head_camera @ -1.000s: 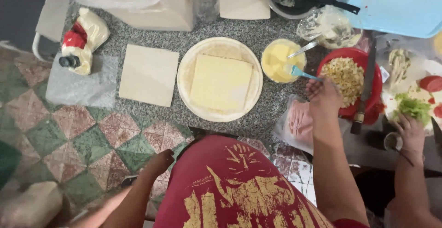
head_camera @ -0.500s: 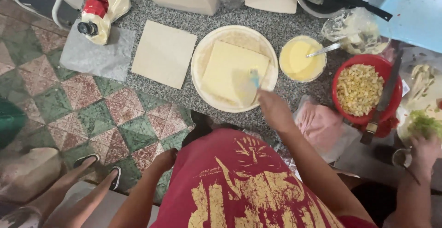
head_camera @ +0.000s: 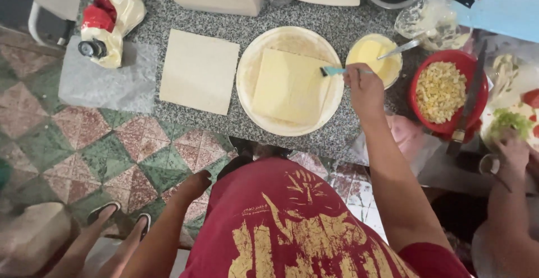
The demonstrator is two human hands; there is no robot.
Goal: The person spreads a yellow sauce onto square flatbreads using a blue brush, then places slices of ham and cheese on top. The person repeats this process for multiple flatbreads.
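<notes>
Worktop: your worktop [head_camera: 314,20] is speckled grey granite, its front edge running just above your red shirt.
Floor: tiled floor [head_camera: 84,149] to the left, worn green and reddish diamond pattern; a pair of sandalled feet at the lower left.
Right hand: your right hand [head_camera: 364,84] is closed around a pastry brush [head_camera: 336,71] with a light blue handle, bristle end touching the right edge of the dough.
Left hand: your left hand [head_camera: 193,185] hangs below the worktop edge, fingers loosely curled, holding nothing.
Dough sheet: pale yellow square dough sheet [head_camera: 289,84] lies flat in a round cream plate [head_camera: 252,109], slightly glossy.
Second sheet: a bare square sheet [head_camera: 199,70] lies just left of the plate, paler and matt.
Yellow bowl: small bowl [head_camera: 375,53] of yellow liquid just beyond your right hand, a spoon resting in it.
Red bowl: red bowl [head_camera: 443,90] of pale chopped filling to the right.
Package: crumpled red-and-cream bag [head_camera: 106,23] at the far left, on a grey sheet.
Other person: another hand [head_camera: 514,149] at the right edge, over chopped greens.
</notes>
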